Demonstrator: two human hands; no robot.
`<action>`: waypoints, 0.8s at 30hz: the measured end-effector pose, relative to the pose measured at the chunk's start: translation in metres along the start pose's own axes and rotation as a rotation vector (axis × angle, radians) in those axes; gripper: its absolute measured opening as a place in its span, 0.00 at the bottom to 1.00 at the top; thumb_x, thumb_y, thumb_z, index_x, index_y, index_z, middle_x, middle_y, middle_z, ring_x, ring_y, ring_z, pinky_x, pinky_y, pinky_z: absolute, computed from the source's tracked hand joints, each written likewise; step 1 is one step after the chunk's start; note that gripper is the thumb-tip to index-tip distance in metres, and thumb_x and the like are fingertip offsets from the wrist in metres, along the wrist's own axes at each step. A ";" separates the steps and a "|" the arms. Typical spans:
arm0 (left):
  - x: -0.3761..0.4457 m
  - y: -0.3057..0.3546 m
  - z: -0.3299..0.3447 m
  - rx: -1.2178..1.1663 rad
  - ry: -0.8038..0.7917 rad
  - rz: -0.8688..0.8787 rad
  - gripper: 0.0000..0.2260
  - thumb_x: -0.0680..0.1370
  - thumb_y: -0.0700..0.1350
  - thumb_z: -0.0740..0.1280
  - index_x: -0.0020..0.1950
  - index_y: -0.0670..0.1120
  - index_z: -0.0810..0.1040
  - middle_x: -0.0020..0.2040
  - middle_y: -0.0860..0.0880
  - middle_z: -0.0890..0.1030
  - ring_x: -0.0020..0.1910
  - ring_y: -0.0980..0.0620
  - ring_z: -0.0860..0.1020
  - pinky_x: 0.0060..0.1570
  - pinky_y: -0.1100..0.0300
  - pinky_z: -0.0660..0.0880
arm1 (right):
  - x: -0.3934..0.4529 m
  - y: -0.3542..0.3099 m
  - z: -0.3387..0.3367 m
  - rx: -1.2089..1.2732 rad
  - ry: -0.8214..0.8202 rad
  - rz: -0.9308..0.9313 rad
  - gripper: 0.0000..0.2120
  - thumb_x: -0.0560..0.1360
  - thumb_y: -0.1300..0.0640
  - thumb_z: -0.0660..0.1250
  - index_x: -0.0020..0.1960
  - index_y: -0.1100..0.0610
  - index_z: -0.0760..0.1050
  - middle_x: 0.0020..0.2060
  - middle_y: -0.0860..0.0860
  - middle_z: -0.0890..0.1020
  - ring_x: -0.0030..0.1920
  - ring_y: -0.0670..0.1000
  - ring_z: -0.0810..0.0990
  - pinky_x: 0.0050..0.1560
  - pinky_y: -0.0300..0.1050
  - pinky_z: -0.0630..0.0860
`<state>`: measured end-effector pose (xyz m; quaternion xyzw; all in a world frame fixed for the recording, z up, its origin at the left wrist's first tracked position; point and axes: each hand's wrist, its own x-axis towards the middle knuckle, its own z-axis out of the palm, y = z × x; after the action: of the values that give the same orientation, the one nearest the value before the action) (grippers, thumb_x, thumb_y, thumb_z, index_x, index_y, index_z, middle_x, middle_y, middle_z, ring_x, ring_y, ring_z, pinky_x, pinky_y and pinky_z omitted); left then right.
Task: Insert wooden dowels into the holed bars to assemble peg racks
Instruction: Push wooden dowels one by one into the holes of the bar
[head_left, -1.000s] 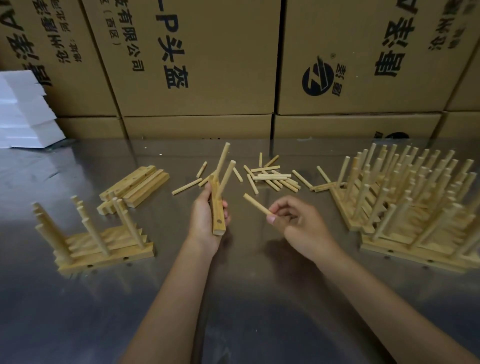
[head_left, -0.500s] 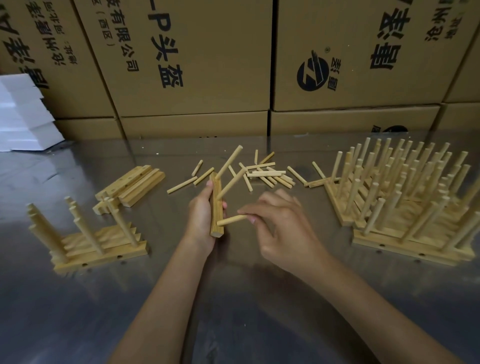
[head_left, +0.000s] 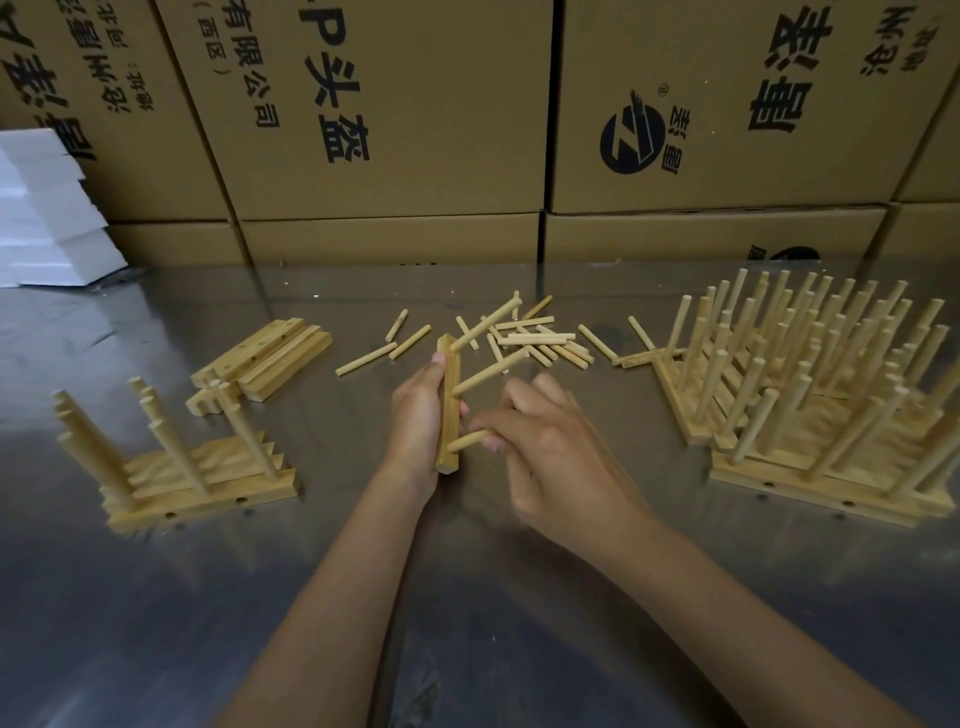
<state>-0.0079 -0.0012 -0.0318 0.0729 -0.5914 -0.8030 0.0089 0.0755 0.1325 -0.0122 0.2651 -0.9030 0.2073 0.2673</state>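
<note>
— So, what is biggest in the view?
— Brown cardboard boxes (head_left: 395, 104) with black print stand in a wall behind a shiny metal table (head_left: 156, 597). White foam blocks (head_left: 47, 218) are stacked at the far left.
— And on the table?
— At the right, a big group of finished peg racks (head_left: 810, 395). At the left, a smaller group of racks (head_left: 176, 462), and behind it a pile of bare holed bars (head_left: 270, 358). Loose dowels (head_left: 535, 338) lie in the far middle.
— What do the hands do?
— The left hand (head_left: 415, 415) grips one holed bar (head_left: 448, 410) above the table, nearly upright, with two dowels already in it. The right hand (head_left: 550, 452) pinches a third dowel (head_left: 470, 439), whose end touches the lower part of this bar.
</note>
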 end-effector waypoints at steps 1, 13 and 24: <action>0.000 0.000 0.000 0.007 -0.001 0.004 0.13 0.83 0.52 0.62 0.43 0.47 0.78 0.29 0.48 0.71 0.25 0.53 0.70 0.23 0.62 0.69 | 0.000 0.000 0.001 -0.002 0.003 0.012 0.09 0.77 0.65 0.65 0.52 0.57 0.82 0.39 0.49 0.71 0.43 0.48 0.66 0.42 0.45 0.68; 0.000 0.000 0.000 0.016 0.016 0.019 0.15 0.84 0.52 0.59 0.41 0.46 0.75 0.27 0.49 0.71 0.25 0.51 0.70 0.23 0.62 0.69 | 0.004 -0.016 0.003 -0.176 -0.050 0.118 0.13 0.75 0.58 0.56 0.51 0.50 0.79 0.39 0.45 0.65 0.43 0.47 0.60 0.43 0.43 0.57; 0.004 -0.002 0.003 -0.133 0.197 -0.034 0.17 0.84 0.54 0.56 0.62 0.46 0.78 0.27 0.52 0.73 0.27 0.55 0.73 0.34 0.58 0.71 | -0.004 -0.008 0.020 0.266 0.170 0.544 0.24 0.67 0.30 0.67 0.56 0.43 0.71 0.41 0.39 0.73 0.43 0.40 0.73 0.38 0.39 0.67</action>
<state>-0.0117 0.0016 -0.0338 0.1609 -0.5316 -0.8295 0.0583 0.0758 0.1178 -0.0281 0.0281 -0.8801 0.4091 0.2392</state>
